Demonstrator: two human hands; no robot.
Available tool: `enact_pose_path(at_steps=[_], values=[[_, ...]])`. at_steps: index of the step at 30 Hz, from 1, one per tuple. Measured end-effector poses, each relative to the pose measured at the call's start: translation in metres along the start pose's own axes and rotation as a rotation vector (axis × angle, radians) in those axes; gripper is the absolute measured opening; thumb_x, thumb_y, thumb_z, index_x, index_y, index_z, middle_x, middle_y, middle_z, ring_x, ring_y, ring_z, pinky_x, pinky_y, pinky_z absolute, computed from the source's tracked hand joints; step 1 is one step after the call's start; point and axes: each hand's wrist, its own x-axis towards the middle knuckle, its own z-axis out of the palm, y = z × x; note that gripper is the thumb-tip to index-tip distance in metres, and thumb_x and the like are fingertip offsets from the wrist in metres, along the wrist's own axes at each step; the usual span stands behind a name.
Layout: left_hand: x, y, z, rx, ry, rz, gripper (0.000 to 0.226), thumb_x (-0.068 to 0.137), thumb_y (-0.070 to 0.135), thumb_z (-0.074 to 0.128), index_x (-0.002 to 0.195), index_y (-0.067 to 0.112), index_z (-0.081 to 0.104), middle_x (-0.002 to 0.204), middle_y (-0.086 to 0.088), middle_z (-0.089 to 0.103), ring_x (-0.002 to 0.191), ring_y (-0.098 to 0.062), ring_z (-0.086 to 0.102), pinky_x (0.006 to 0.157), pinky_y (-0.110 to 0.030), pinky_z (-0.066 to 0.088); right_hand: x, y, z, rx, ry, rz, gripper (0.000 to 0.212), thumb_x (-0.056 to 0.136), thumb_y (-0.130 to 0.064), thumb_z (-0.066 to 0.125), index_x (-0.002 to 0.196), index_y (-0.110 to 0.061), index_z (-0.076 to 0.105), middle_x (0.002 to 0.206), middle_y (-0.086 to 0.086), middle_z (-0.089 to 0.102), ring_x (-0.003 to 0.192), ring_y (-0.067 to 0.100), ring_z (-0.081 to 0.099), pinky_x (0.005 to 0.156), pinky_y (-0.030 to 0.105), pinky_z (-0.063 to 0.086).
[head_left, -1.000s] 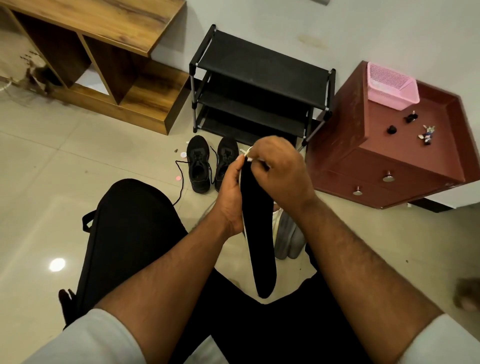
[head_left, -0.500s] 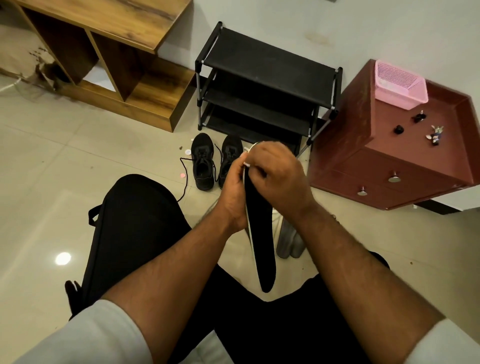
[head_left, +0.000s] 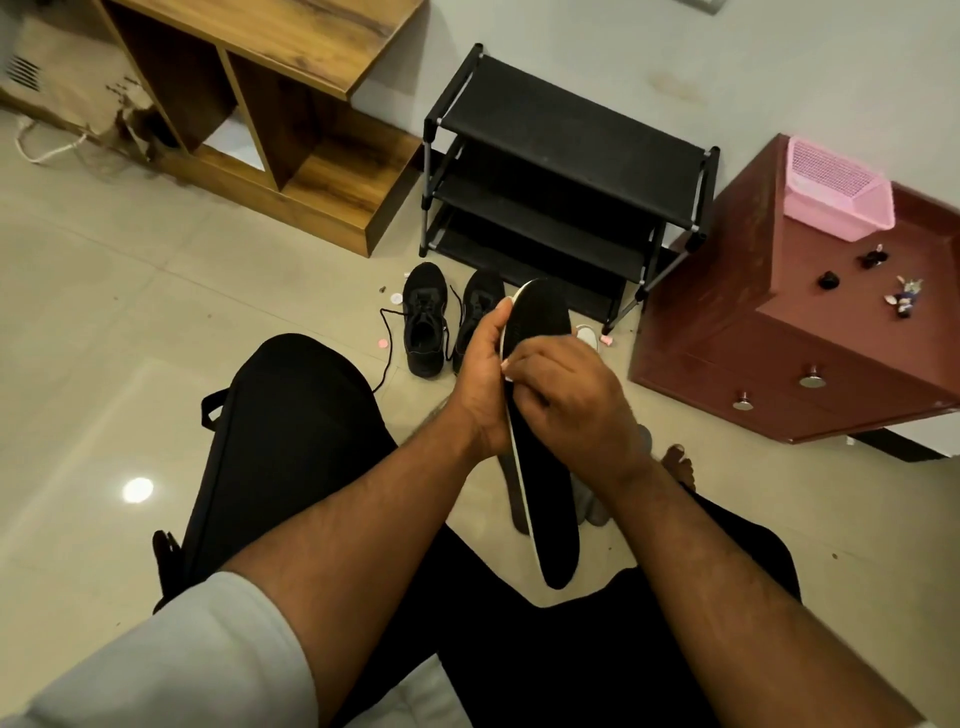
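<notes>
Black insole with thin white rim. Black sneakers at eleven o'clock of it, black shoe rack at twelve. Pink mesh-patterned basket on reddish-brown drawer chest at two. Brown wood-grain shelf unit at ten. Glossy beige floor tiles.

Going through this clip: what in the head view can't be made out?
Head view:
insole middle: covered by the right hand; what its fingertips pinch there is unclear.
left hand fingers: hidden behind the insole.
one black shoe: partly behind the left hand.
small items on the red cabinet: too small to identify.
</notes>
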Motion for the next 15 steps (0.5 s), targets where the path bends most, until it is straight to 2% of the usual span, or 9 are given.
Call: enact_pose_path(at_steps=[4,7,10,13,15], values=[[-0.003,-0.005,0.005,-0.021,-0.062,-0.015,0.057,0.096,0.054,0.040,0.097,0.009,0.075,0.095,-0.011,0.069,0.090,-0.021,0.069,0.082,-0.031,0.055,0.036,0.015,-0.009,-0.059,0.079,-0.002,0.013,0.083,0.001,0.053,0.079,-0.001,0.066,0.082,0.010,0.065,0.080,0.023,0.060,0.075,0.038,0.048],[-0.002,-0.004,0.004,-0.027,-0.060,-0.009,0.059,0.096,0.055,0.039,0.090,0.011,0.079,0.092,-0.011,0.072,0.088,-0.021,0.071,0.080,-0.032,0.057,0.043,0.016,-0.011,-0.064,0.062,-0.013,0.015,0.083,0.000,0.051,0.078,-0.001,0.065,0.082,0.010,0.064,0.080,0.022,0.059,0.075,0.036,0.048],[-0.001,0.003,-0.001,-0.031,-0.023,-0.007,0.059,0.092,0.060,0.045,0.095,0.009,0.075,0.092,-0.010,0.068,0.091,-0.022,0.068,0.088,-0.033,0.052,0.021,0.004,-0.005,-0.017,0.002,-0.042,0.013,0.084,-0.001,0.055,0.082,-0.001,0.067,0.085,0.011,0.065,0.082,0.023,0.060,0.077,0.035,0.049],[0.002,0.006,-0.003,-0.022,-0.004,-0.017,0.064,0.088,0.063,0.048,0.106,0.004,0.068,0.099,-0.011,0.062,0.107,-0.025,0.056,0.107,-0.036,0.039,-0.006,-0.006,0.000,0.017,-0.037,-0.071,0.009,0.084,-0.002,0.060,0.084,-0.001,0.068,0.088,0.012,0.066,0.083,0.023,0.060,0.076,0.036,0.049],[0.003,0.004,-0.003,-0.018,-0.009,-0.020,0.066,0.088,0.064,0.048,0.107,0.004,0.068,0.100,-0.011,0.062,0.106,-0.025,0.057,0.108,-0.036,0.039,-0.007,-0.004,-0.002,0.009,-0.029,-0.089,0.007,0.083,-0.001,0.062,0.084,0.000,0.069,0.088,0.012,0.067,0.082,0.024,0.061,0.076,0.037,0.050]])
